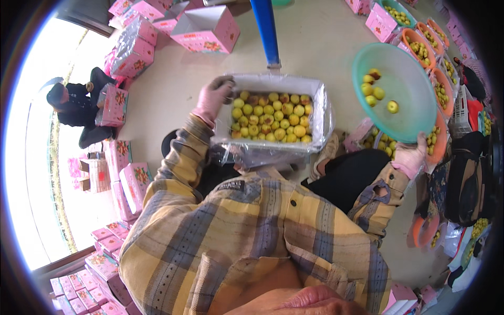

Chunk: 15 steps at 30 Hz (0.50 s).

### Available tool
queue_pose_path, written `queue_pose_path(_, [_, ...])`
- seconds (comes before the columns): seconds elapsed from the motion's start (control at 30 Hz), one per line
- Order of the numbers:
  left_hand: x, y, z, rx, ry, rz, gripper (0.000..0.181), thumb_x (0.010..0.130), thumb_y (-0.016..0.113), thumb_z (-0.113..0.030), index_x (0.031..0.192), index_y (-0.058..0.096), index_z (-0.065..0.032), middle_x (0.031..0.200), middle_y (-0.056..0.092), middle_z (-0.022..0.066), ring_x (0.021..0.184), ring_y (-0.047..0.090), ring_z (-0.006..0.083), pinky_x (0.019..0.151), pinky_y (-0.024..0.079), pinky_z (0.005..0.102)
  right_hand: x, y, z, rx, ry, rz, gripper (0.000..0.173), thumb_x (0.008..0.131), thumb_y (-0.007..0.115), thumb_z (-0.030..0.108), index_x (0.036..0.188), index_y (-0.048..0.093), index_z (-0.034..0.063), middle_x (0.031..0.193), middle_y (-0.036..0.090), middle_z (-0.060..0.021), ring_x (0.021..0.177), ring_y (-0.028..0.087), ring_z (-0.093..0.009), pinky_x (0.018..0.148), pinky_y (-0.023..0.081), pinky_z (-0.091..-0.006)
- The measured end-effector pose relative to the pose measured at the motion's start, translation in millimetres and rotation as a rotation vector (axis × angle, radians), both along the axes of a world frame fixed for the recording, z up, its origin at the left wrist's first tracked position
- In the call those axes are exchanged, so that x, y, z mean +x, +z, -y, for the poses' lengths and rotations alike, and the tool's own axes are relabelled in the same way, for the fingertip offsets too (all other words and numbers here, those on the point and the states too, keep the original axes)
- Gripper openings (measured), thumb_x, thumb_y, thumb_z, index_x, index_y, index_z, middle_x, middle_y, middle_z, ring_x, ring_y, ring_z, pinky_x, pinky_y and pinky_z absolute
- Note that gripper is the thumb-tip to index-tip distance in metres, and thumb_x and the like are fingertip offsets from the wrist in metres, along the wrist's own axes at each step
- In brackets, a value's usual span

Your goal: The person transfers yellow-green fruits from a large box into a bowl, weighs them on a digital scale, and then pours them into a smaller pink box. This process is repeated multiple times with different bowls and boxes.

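Note:
An open carton (pixel 322 98) lined with clear plastic stands before me, holding many yellow-green jujubes (pixel 278 115) with brown patches. My left hand (pixel 214 96), in a pink glove with dark fingertips, is at the carton's left rim; whether it grips the rim or only touches it, I cannot tell. On the right, my right hand (pixel 410 155), gloved in pink, grips the lower edge of a green plastic basin (pixel 413 90). The tilted basin has several jujubes (pixel 370 89) at its left side and a single one nearer its middle.
A blue post or chute (pixel 265 31) comes down behind the carton. Orange basins (pixel 439 145) of jujubes line the right side. Pink printed cartons (pixel 214 35) stand at the back and left. At the left a seated person (pixel 75 104) in dark clothes is beside a pink carton.

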<state>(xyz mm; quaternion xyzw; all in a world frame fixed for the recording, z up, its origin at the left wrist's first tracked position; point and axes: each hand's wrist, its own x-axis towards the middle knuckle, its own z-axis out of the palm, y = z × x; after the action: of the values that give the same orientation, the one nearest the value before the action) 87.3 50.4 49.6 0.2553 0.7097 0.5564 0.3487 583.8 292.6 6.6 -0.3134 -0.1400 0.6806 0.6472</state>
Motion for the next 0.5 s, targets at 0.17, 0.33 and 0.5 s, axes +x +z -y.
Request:
queue_pose_path(0.17, [-36, -25, 45, -0.171, 0.066, -0.104, 0.032, 0.093, 0.063, -0.018, 0.12, 0.063, -0.0006, 0.099, 0.067, 0.0041, 0.082, 0.062, 0.0124, 0.072, 0.053, 0.0271, 76, -19, 39, -0.06, -0.203, 0.116, 0.039, 0.088, 0.069, 0.016, 0.123, 0.058, 0.0026, 0.119, 0.063, -0.0111, 0.107, 0.058, -0.021, 0.097, 0.044, -0.0342])
queue_pose_path(0.33, [-29, -50, 43, -0.245, -0.001, -0.072, 0.031, 0.092, 0.064, -0.018, 0.118, 0.064, -0.0008, 0.095, 0.066, 0.0037, 0.082, 0.061, 0.011, 0.072, 0.053, 0.0261, 125, -82, 66, -0.19, -0.413, 0.435, 0.035, 0.093, 0.062, 0.02, 0.122, 0.057, 0.0012, 0.114, 0.062, -0.0109, 0.092, 0.058, -0.024, 0.08, 0.046, -0.0328])
queue_pose_path(0.5, [-33, -57, 33, -0.155, -0.028, -0.369, 0.038, 0.089, 0.066, -0.021, 0.12, 0.064, -0.0005, 0.104, 0.066, 0.0106, 0.088, 0.064, 0.0185, 0.079, 0.053, 0.0306, 134, -101, 105, -0.271, -0.308, 1.078, 0.035, 0.096, 0.053, 0.023, 0.122, 0.059, 0.0, 0.107, 0.068, -0.013, 0.09, 0.062, -0.027, 0.083, 0.049, -0.0357])
